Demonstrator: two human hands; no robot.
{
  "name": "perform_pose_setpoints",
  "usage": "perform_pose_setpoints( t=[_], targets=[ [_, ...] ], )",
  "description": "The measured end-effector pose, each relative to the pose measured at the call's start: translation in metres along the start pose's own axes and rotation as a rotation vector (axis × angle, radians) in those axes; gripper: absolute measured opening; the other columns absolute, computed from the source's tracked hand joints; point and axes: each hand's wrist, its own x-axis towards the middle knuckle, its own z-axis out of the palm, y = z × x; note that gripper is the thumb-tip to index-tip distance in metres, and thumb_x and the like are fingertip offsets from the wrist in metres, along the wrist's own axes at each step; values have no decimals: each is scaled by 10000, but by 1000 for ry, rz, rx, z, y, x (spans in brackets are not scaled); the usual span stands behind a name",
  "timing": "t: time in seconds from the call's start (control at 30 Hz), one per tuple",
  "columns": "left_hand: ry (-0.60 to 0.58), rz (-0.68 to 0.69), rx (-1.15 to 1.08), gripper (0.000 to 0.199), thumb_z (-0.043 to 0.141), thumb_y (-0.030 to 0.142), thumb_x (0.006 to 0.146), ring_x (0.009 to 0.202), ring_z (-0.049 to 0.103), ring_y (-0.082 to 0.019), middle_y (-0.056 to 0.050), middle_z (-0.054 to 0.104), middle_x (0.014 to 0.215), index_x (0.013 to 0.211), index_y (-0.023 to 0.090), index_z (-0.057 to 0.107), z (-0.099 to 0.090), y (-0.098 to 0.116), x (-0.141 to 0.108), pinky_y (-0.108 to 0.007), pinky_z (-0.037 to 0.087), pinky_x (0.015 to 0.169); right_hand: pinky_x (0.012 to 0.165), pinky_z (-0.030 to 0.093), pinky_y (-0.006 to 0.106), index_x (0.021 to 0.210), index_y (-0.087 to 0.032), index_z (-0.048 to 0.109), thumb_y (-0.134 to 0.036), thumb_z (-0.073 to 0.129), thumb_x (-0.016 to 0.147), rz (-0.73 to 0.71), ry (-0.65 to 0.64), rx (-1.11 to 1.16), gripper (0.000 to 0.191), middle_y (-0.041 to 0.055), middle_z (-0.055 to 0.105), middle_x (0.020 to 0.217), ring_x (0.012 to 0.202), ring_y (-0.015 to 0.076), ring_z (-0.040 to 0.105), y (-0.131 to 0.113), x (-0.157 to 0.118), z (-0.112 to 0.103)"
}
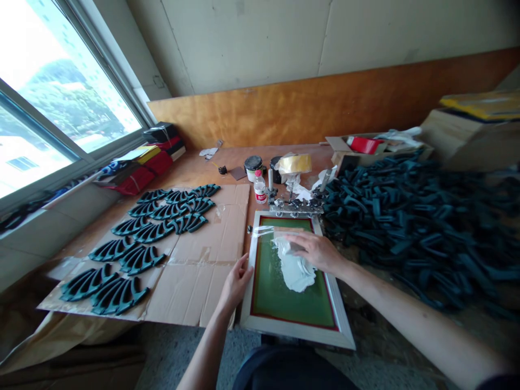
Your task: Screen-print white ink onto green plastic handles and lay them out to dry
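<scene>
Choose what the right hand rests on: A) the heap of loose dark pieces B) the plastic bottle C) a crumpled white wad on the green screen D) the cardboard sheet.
C: the right hand lies on top of the crumpled white wad, which sits on the green screen.

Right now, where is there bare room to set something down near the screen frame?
Plain cardboard shows between the rows of dark moulded pieces and the screen frame. Wood tabletop shows behind the cardboard. Crowded: the dark heap right of the frame, and the bottle and clamps behind the frame.
</scene>
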Motion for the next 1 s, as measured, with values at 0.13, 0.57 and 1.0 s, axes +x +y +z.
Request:
perform_pose_setpoints(
  t=[0.13, 0.57, 1.0],
  targets=[
    [-59, -48, -138, 734, 660, 570, 716, 608, 594, -139, 9, 657, 692, 1311, 162, 531, -9, 52, -12, -222, 448, 549, 660, 483, 262, 1379, -324, 455, -358, 598, 864, 178, 167, -132, 536, 37, 598, 1089, 837, 184, 611, 26, 31, -34],
    [210, 321, -471, 500, 530, 635, 795, 685, 625, -125, -36, 676, 799, 1000, 184, 588, 29, 171, 25, -195, 460, 552, 731, 444, 310, 773, -181, 558, -331, 572, 849, 409, -4, -26, 169, 86, 614, 861, 831, 222, 586, 30, -64, 78],
    [159, -287, 112, 549, 405, 667, 801, 552, 572, -179, -29, 621, 657, 912, 164, 595, 30, -7, -11, -263, 397, 502, 745, 458, 322, 962, -183, 568, -364, 407, 967, 582, 241, -85, 243, 95, 623, 943, 880, 223, 599, 42, -88, 28]
  ],
)
